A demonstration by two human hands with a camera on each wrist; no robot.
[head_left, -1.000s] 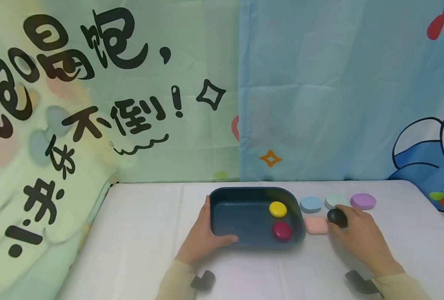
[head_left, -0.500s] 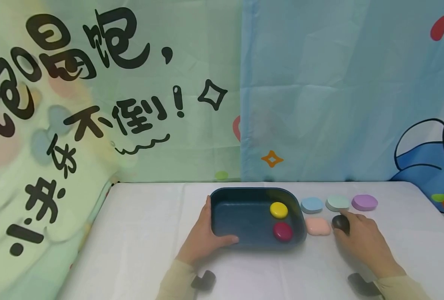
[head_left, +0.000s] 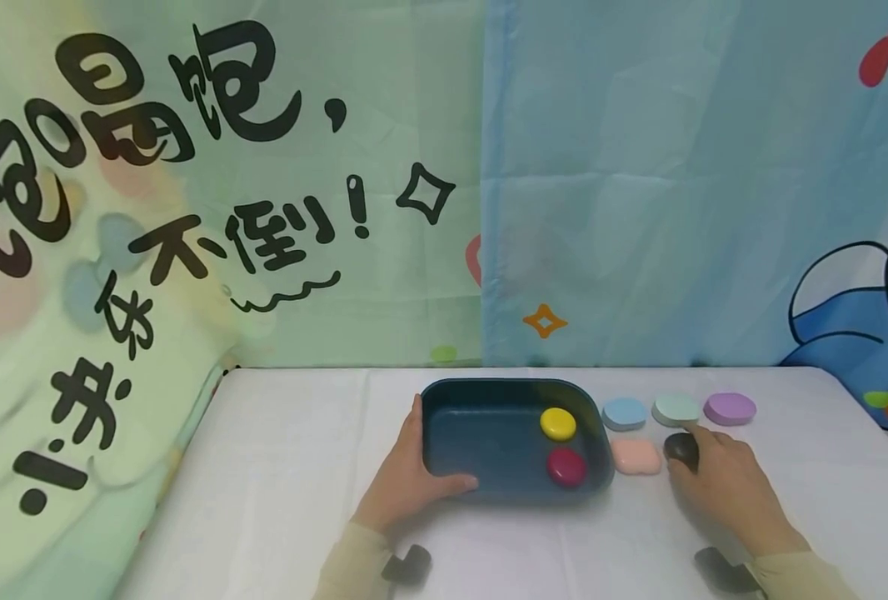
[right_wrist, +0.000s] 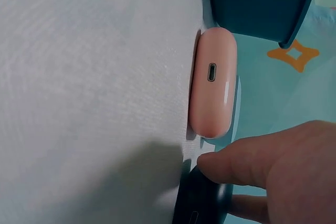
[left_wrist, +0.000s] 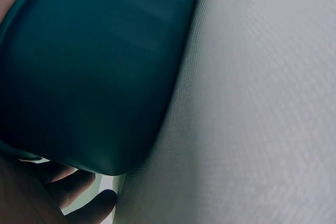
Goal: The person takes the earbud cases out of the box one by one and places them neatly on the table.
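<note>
My left hand (head_left: 410, 487) grips the left end of a dark blue rectangular tray (head_left: 481, 446), thumb at the front rim and fingers round the far side. Inside the tray's right part lie a glossy yellow rounded case (head_left: 558, 424) and a dark red one (head_left: 566, 467). To the tray's right, my right hand (head_left: 729, 483) pinches a small black earbud case (right_wrist: 202, 195) between thumb and fingers, low at the cloth. Just left of it sits a pink earbud case (right_wrist: 215, 77), its charging port showing in the right wrist view; the hand does not touch it.
Behind the pink and black cases stand a light blue case (head_left: 624, 414), a pale green case (head_left: 675, 409) and a purple case (head_left: 730, 409) in a row. A white cloth (head_left: 264, 500) covers the table. Printed curtains (head_left: 639, 167) hang behind the table's back edge.
A second ago the black case was raised beside the pink one; my right hand has brought it slightly right and nearer me, then held still. The left hand and tray have stayed put.
</note>
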